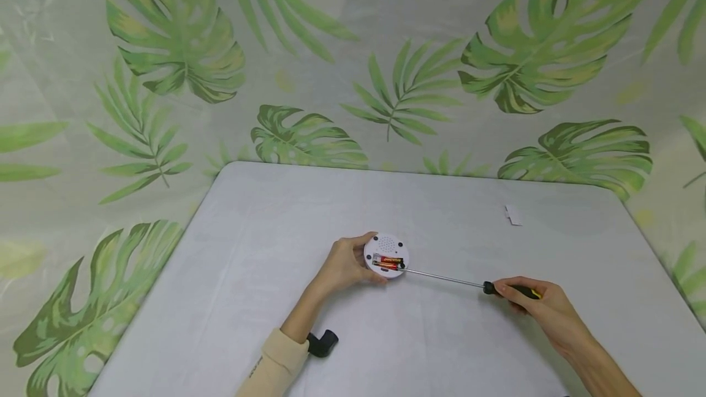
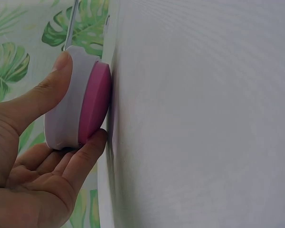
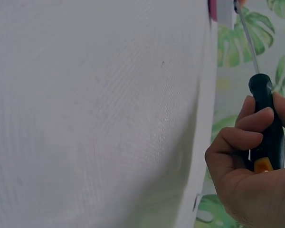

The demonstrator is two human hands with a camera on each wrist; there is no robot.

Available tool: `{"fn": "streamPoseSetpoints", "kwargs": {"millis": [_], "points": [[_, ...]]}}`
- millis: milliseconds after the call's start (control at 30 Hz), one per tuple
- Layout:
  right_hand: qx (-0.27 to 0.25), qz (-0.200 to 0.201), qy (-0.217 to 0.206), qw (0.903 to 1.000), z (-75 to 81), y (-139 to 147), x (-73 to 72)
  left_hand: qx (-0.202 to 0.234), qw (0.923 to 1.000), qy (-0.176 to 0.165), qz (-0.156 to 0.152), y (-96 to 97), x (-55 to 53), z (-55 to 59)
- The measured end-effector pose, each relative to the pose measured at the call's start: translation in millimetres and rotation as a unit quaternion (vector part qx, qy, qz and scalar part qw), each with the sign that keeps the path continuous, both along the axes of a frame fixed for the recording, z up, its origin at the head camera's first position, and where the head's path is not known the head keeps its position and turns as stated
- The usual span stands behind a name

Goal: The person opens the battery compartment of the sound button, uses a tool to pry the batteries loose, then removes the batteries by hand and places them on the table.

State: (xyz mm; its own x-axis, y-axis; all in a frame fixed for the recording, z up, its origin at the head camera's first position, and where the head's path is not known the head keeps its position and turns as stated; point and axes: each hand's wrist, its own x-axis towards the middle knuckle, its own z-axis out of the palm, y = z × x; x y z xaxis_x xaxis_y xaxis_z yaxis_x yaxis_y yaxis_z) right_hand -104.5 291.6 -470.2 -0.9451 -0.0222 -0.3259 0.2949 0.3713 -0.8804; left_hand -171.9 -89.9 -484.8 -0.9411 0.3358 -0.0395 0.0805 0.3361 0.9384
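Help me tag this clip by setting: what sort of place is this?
Probably an indoor tabletop work spot, perhaps set up for filming: a white table, a leaf-print backdrop behind it, and a screwdriver held to a round battery device.

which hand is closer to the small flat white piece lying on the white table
Right. The right hand is on the near side of the small flat white piece; the left hand is farther off, well to its left.
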Motion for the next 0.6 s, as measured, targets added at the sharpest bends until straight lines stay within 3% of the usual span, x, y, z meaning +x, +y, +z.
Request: {"fn": "streamPoseSetpoints", "kwargs": {"millis": [400,533,600], "points": [[0.025,-0.019,0.011,0.9994,9.3,24.3,8.5,-0.003,1.0000,-0.002,-0.002,2.5,0.5,0.7],[-0.046,-0.053,0.036,0.9969,18.9,45.3,5.5,0.005,1.0000,-0.003,0.001,1.9,1.0,0.4],[-0.102,-0.080,0.059,0.9899,22.8,55.6,1.9,0.007,1.0000,-0.002,0.002,1.5,1.5,0.6]]}}
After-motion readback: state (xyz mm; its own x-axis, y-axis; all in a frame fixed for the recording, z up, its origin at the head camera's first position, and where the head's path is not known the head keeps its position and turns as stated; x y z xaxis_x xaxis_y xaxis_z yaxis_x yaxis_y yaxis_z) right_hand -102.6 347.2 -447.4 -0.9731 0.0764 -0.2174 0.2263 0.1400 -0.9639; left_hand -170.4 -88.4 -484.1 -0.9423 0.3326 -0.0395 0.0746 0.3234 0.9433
